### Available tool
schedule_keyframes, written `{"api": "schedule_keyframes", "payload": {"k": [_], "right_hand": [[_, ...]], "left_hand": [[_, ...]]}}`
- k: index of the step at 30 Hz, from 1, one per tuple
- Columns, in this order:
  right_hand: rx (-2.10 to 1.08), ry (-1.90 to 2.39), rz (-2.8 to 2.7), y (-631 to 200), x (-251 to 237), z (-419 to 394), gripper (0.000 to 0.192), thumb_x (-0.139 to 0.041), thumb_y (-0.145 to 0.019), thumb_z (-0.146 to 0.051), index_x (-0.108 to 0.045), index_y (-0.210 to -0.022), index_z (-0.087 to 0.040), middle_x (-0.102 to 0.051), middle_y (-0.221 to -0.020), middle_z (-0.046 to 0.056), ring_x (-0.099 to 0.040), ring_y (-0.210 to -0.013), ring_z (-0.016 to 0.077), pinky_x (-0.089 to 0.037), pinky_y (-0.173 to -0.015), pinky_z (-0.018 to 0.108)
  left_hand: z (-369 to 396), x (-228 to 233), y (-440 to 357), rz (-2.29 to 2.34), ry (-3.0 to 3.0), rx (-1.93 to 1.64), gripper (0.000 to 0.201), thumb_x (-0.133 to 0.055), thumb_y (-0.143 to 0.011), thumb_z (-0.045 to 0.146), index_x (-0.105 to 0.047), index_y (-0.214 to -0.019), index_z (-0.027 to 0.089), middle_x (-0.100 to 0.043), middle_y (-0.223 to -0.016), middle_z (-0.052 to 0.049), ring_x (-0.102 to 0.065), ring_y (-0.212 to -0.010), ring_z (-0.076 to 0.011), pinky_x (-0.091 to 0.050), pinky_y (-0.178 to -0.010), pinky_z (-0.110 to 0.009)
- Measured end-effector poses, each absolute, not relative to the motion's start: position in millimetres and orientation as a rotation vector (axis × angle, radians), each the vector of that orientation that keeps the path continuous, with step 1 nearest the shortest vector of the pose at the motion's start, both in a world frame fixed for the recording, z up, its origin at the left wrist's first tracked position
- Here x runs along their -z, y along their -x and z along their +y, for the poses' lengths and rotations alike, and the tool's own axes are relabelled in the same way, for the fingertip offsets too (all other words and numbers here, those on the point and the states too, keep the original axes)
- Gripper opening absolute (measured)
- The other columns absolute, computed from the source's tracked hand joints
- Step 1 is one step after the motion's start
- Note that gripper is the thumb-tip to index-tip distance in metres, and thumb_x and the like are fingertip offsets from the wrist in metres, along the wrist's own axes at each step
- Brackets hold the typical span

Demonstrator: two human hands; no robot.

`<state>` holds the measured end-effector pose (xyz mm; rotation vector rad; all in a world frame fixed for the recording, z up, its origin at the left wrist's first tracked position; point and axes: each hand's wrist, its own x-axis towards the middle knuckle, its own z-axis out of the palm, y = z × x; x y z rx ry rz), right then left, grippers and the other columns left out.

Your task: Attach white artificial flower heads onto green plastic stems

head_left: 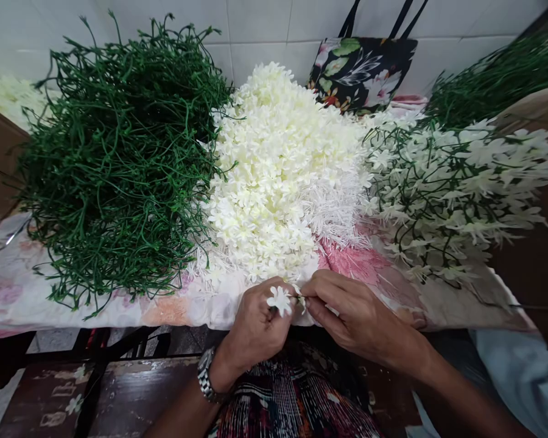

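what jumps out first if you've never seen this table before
The big mound of cream-white flower heads in the middle of the table draws the eye, flanked by a tangled heap of bare green stems on the left and finished sprays of white blossoms on stems on the right. At the near edge, the left hand holds a single white flower while the right hand pinches at it.

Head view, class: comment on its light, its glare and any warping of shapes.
Head view: soft, even light with faint shadows; the pile of white blossoms is so bright that petal detail washes out; wide-lens warping bends the tile wall and stretches the flowered stems towards the right edge; the left hand and right hand, meeting at a small white flower, are sharp.
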<state>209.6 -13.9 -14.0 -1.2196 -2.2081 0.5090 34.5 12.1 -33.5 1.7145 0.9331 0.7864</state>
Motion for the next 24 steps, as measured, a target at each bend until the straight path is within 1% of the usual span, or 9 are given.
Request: {"api": "schedule_keyframes", "payload": {"k": [2,5,9,12,17,20,24], "right_hand": [[-0.471,1.198,-2.177,-212,8,-15,0.01,-0.046,-0.089,-0.013,-0.056,-0.089,-0.015,-0.058,-0.074,0.005,-0.054,-0.068,0.0147,-0.045,-0.06,0.026],[-0.345,1.143,-2.125,-213,-1,-17,0.011,-0.052,-0.085,-0.013,-0.056,-0.096,-0.015,-0.062,-0.08,0.007,-0.058,-0.075,0.0163,-0.048,-0.065,0.027],[-0.221,1.085,-2.113,-206,-9,-19,0.014,-0.053,-0.083,-0.01,-0.057,-0.095,-0.015,-0.063,-0.08,0.007,-0.058,-0.073,0.0163,-0.049,-0.063,0.027],[-0.26,1.075,-2.126,-203,-11,-20,0.014,-0.05,-0.084,-0.009,-0.057,-0.093,-0.015,-0.062,-0.077,0.007,-0.057,-0.071,0.0164,-0.049,-0.06,0.028],[-0.456,1.089,-2.06,-210,-15,-20,0.015,-0.049,-0.085,-0.008,-0.055,-0.096,-0.017,-0.061,-0.077,0.005,-0.056,-0.071,0.0141,-0.047,-0.06,0.025],[-0.451,1.06,-2.141,-212,-14,-18,0.017,-0.048,-0.085,-0.007,-0.056,-0.096,-0.016,-0.061,-0.079,0.005,-0.056,-0.073,0.0149,-0.047,-0.062,0.026],[-0.434,1.052,-2.204,-210,-8,-17,0.012,-0.047,-0.087,-0.01,-0.058,-0.089,-0.015,-0.06,-0.075,0.006,-0.055,-0.07,0.0155,-0.045,-0.06,0.027]], "left_hand": [[13,33,-32,0.91,-1.511,-0.789,0.016,-0.047,-0.083,0.02,-0.047,-0.067,0.018,-0.041,-0.059,0.004,-0.039,-0.054,-0.0101,-0.032,-0.052,-0.023],[15,31,-28,0.872,-1.29,-0.797,0.025,-0.053,-0.082,0.034,-0.049,-0.064,0.017,-0.038,-0.055,0.005,-0.034,-0.05,-0.0091,-0.029,-0.048,-0.022],[13,30,-27,0.831,-1.216,-0.815,0.036,-0.06,-0.078,0.045,-0.052,-0.06,0.016,-0.042,-0.057,0.003,-0.038,-0.055,-0.0104,-0.031,-0.051,-0.023],[11,30,-28,0.834,-1.227,-0.805,0.039,-0.062,-0.076,0.051,-0.055,-0.06,0.016,-0.045,-0.059,0.001,-0.041,-0.057,-0.0117,-0.033,-0.053,-0.025],[12,27,-28,0.832,-1.345,-0.798,0.04,-0.061,-0.077,0.05,-0.056,-0.058,0.015,-0.047,-0.058,0.0,-0.043,-0.057,-0.0124,-0.036,-0.055,-0.025],[13,25,-28,0.822,-1.367,-0.796,0.036,-0.062,-0.077,0.045,-0.059,-0.059,0.014,-0.049,-0.058,0.0,-0.045,-0.057,-0.0125,-0.037,-0.055,-0.025],[13,24,-29,0.816,-1.365,-0.789,0.03,-0.063,-0.077,0.039,-0.059,-0.061,0.014,-0.05,-0.06,0.0,-0.045,-0.057,-0.0122,-0.036,-0.055,-0.025]]}}
